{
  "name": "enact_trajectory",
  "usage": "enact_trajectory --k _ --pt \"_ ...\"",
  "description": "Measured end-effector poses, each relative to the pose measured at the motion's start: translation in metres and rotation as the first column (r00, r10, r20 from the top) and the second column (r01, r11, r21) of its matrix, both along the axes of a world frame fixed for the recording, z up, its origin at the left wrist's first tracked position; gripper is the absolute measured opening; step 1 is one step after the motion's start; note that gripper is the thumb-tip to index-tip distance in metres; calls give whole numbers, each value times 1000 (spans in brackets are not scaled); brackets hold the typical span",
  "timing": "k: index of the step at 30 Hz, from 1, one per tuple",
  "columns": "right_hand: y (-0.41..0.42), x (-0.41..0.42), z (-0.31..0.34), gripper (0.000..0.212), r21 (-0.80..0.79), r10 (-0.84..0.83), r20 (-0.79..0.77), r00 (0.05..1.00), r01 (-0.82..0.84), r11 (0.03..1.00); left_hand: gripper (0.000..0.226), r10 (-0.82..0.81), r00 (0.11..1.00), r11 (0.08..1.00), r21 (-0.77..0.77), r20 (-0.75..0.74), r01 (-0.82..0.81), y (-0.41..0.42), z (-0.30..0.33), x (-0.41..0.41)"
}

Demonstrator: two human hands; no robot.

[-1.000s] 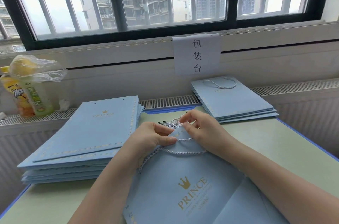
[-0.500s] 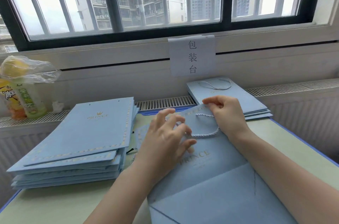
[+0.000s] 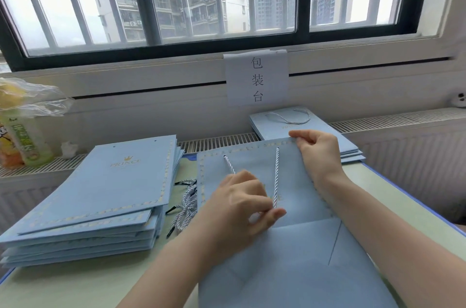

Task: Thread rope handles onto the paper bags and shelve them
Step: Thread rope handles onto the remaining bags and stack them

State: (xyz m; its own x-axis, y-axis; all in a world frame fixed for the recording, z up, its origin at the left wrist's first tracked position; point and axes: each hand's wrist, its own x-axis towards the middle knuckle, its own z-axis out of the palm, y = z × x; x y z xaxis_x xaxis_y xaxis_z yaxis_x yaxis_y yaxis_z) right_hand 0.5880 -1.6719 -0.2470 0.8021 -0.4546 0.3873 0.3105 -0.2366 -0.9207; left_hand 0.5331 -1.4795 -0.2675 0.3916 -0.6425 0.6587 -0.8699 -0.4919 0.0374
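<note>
Left hand point(image 3: 242, 203) now pulling rope handle point(image 3: 277, 176) taut, right hand point(image 3: 318, 154) pinching bag point(image 3: 290, 244) edge

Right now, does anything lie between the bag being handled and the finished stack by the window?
Nothing visible does. The paper bag, held at its top edge by the right hand, already overlaps the front edge of the finished stack. The left hand pinches its rope handle.

The pale green counter point(image 3: 63, 282) carries a stack of blue bags point(image 3: 100, 194) at left, loose ropes point(image 3: 187, 203) beside it, one flat bag point(image 3: 290, 257) in the middle, and a smaller stack point(image 3: 277, 128) behind.
</note>
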Motion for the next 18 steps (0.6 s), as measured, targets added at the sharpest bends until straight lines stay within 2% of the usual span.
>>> enact_trajectory --k 2,3,5,7,9,11,13,16,17,18 --pt "-2 0 0 19 46 -7 -7 1000 8 999 36 176 981 982 -80 88 -169 2 2 2" --pt "-4 0 1 20 96 -11 -11 1000 12 995 31 298 950 945 -164 88 -282 5 4 3" --pt "-6 -1 4 23 231 -7 -4 1000 8 973 33 517 855 798 -342 -37 -497 10 11 2" --pt "-5 -2 5 22 334 -5 24 1000 -3 943 42 584 756 662 -366 -295 -654 16 18 2" --pt "-4 -3 6 17 374 4 40 999 -19 927 52 537 640 605 -277 -550 -746 21 23 3" --pt "-4 -3 9 13 403 26 70 997 -53 914 49 471 585 607 -238 -660 -758 28 23 8" --pt "-5 -5 15 13 493 89 129 988 -142 858 40 371 575 581 -301 -729 -756 35 26 13" --pt "-11 -5 21 16 609 169 207 964 -262 749 15 110 579 528 -446 -808 -723 44 32 15" --pt "-14 -2 21 15 658 203 226 953 -303 689 9 37 588 516 -489 -808 -703 46 35 14" --pt "-16 -1 21 14 716 251 238 938 -344 607 12 -16 593 504 -519 -805 -690 47 38 13"
